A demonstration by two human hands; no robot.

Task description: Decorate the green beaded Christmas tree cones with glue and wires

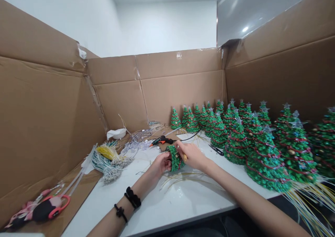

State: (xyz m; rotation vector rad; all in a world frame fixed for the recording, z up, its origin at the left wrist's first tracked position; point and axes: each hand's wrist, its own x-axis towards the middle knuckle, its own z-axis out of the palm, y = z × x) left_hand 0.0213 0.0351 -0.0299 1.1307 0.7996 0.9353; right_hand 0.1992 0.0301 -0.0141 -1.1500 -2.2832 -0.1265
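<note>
Near the middle of the white table, my left hand (162, 163) is closed around the side of a small green Christmas tree (173, 162), which lies tilted with its red trim showing. My right hand (192, 154) is closed at the tree's other side, on a tool with a short wooden handle (185, 158). The tool's working end is hidden by the hand and the tree. Thin yellowish wires (183, 177) spread over the table just below the tree. Behind both hands lies a black and orange glue gun (162, 140).
Rows of finished-looking Christmas trees (267, 160) fill the right side. Black-handled scissors (216, 150) lie beside them. Bundles of wired lights (108, 163), a white scoop-like dish (116, 134) and pink headphones (59, 206) are on the left. Cardboard walls (180, 87) enclose the table.
</note>
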